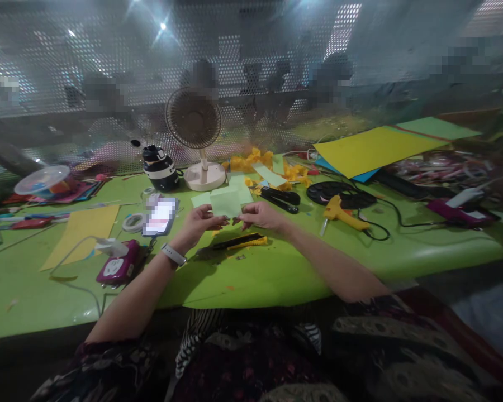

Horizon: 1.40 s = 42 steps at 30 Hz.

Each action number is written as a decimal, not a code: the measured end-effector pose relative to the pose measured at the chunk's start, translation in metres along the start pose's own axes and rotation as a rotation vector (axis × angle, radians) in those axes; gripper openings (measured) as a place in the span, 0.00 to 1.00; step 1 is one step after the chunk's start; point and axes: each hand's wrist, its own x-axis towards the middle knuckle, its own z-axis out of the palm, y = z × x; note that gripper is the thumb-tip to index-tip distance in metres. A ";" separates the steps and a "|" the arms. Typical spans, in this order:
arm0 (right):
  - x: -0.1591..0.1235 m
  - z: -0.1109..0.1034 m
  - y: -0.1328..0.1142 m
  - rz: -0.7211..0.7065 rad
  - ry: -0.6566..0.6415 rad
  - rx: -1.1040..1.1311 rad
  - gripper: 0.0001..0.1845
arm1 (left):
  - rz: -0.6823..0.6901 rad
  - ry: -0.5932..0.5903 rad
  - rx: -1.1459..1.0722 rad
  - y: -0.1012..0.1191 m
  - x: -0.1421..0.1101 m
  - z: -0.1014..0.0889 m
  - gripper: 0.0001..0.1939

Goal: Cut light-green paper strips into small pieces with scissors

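Note:
Between my two hands a small light-green piece of paper (226, 202) is held up over the table. My left hand (199, 223), with a pale watch band on its wrist, pinches its lower left corner. At the lower right corner, my right hand (262, 216) pinches it too. Just below the hands lies a yellow and black utility knife (247, 241). More light-green paper (242, 187) lies flat behind the held piece. A black stapler (280, 199) rests to the right, near orange crepe-paper flowers (262, 162).
A small fan (205, 176) and a dark bottle (161, 170) stand at the back. On the left are a phone (161, 216), a tape roll (133, 222) and a purple power socket (119, 265). A yellow glue gun (342, 215) with its cord lies right, below yellow sheets (373, 148).

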 end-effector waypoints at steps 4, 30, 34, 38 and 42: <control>-0.001 -0.009 -0.005 0.044 -0.043 -0.011 0.04 | -0.001 -0.005 0.003 0.001 -0.001 0.001 0.23; -0.001 -0.009 -0.009 -0.036 0.062 -0.060 0.12 | -0.041 -0.022 0.000 0.010 0.001 -0.019 0.41; 0.001 -0.012 -0.008 -0.069 0.055 -0.019 0.16 | -0.088 -0.010 -0.042 0.012 0.003 -0.023 0.37; 0.001 -0.008 -0.005 -0.065 -0.001 -0.039 0.16 | -0.197 -0.031 -0.156 0.007 0.003 -0.017 0.25; 0.001 -0.002 -0.002 -0.023 -0.029 -0.031 0.14 | -0.106 -0.036 -0.082 0.003 -0.001 -0.002 0.26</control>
